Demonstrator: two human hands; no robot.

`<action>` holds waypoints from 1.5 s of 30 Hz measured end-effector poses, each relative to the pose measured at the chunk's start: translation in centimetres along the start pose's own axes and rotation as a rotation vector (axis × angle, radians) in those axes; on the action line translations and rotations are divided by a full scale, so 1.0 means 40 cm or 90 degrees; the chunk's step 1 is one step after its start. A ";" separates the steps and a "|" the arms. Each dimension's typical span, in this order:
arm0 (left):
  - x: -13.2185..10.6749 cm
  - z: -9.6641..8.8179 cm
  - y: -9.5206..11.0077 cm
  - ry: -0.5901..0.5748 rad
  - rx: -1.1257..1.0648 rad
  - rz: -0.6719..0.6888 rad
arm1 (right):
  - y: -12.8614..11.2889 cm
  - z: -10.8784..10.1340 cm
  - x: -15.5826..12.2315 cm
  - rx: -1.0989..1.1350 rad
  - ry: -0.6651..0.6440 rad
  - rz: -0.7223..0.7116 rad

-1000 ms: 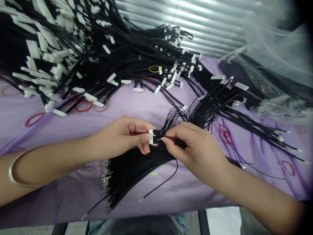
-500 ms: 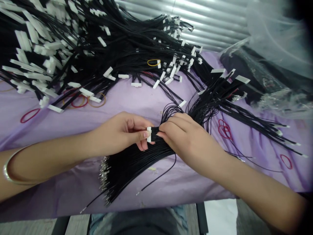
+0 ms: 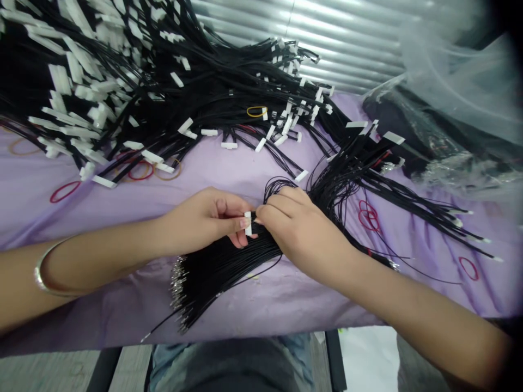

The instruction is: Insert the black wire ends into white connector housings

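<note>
- left hand (image 3: 216, 220) pinches the white connector (image 3: 248, 224) between thumb and fingers, apparently to steady it near the wire bundle (image 3: 229, 267) on the purple cloth (image 3: 294, 299);
- right hand (image 3: 300, 226), fingers drawn narrow, grips black wires (image 3: 254, 223) just beside it, seemingly for close control;
- no brand, label or writing is readable.

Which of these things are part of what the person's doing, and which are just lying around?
Apparently in use:
White connector, held in the left hand
Black wires with metal tips, fanned out below the right hand and the left

Seemingly just lying about:
Red rubber band at far left
Yellow rubber band on the pile behind
Clear plastic bag at right
</note>
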State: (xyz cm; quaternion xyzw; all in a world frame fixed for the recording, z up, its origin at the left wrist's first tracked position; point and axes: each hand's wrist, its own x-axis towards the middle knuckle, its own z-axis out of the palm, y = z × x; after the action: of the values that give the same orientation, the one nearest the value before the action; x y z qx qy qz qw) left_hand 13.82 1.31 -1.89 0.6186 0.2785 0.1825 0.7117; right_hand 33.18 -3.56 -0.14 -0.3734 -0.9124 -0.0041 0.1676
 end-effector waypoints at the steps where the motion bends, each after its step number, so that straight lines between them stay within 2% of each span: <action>1: 0.000 0.001 0.000 0.004 0.001 0.000 | 0.001 0.003 0.000 0.000 0.010 -0.001; 8: 0.002 0.004 -0.007 0.005 0.002 0.015 | 0.008 0.010 0.003 -0.008 0.017 -0.013; 11: 0.001 0.005 -0.006 -0.004 -0.026 0.019 | 0.008 0.006 0.003 0.021 0.013 0.015; 18: -0.004 0.009 0.011 0.008 -0.068 -0.004 | 0.004 -0.003 -0.008 0.175 0.156 0.141; 22: -0.004 0.006 0.015 -0.022 -0.070 0.015 | 0.001 -0.013 -0.014 0.160 0.156 0.158; 27: -0.004 0.008 0.015 0.017 -0.047 0.007 | -0.015 -0.007 -0.015 0.128 0.148 0.199; 35: -0.011 0.020 0.012 0.082 0.113 0.060 | -0.025 0.007 -0.018 0.344 0.108 0.338; 45: -0.015 0.022 0.004 0.114 0.162 0.053 | -0.027 0.002 -0.006 0.418 0.064 0.397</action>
State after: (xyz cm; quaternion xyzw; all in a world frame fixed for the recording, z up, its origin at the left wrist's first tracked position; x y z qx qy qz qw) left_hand 13.90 0.30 -1.55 0.6963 0.3355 0.2296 0.5916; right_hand 32.57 -4.48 -0.16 -0.5568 -0.7000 0.3182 0.3142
